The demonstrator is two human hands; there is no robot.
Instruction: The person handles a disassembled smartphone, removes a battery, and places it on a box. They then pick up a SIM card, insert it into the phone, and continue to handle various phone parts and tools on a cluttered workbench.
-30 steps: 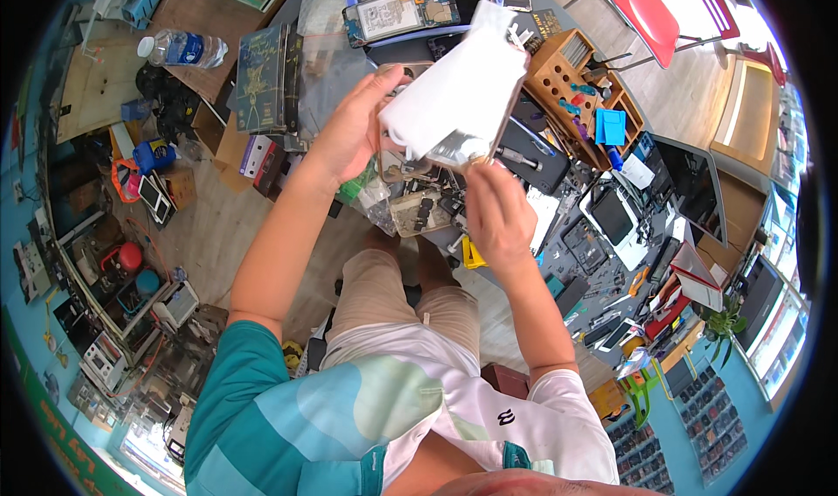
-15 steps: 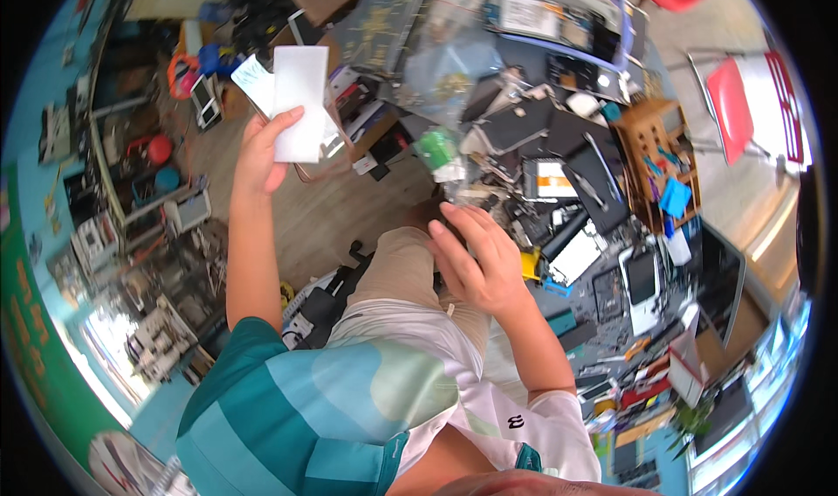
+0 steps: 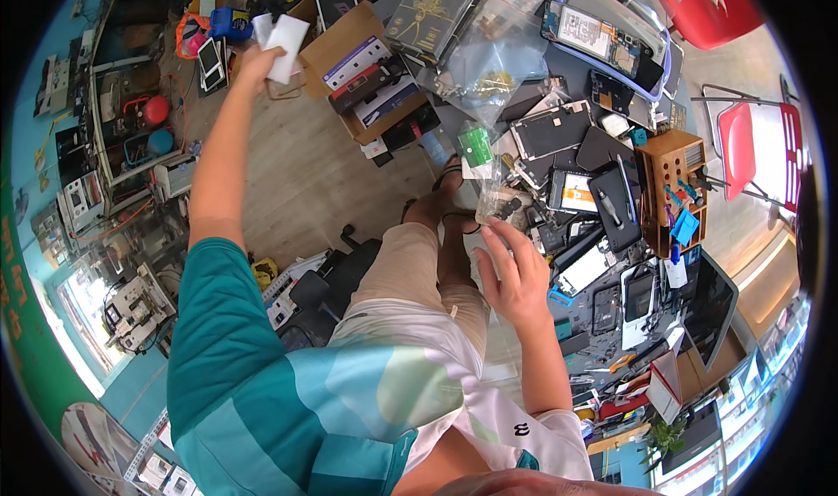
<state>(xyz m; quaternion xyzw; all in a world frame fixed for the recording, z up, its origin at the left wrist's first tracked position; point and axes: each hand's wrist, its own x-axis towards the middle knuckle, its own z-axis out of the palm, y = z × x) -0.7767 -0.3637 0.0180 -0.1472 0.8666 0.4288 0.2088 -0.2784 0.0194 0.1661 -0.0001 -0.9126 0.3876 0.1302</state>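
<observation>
My left hand [image 3: 255,65] reaches far out at the upper left, closed on a flat white rectangular piece [image 3: 287,45]. A second pale flat piece [image 3: 262,28] shows behind it, by the same fingers. Below them is a thin brownish see-through frame [image 3: 285,90]; whether the hand holds it I cannot tell. My right hand [image 3: 517,273] hovers by the near edge of the cluttered workbench, fingers apart and holding nothing. Close to its fingertips lie a clear plastic bag [image 3: 491,201] and small dark parts. A green piece [image 3: 477,146] lies just beyond.
An open cardboard box [image 3: 316,59] with packages stands on the floor right of my left hand. Phone parts, a dark panel [image 3: 552,129] and a wooden organizer [image 3: 672,190] crowd the bench. Red chairs [image 3: 736,147] stand at right, cluttered shelves [image 3: 105,147] at left.
My left arm has stretched farther out and up-left, carrying the white pieces away. My right hand has shifted slightly right and down, still apart from the parts. The view has turned a little.
</observation>
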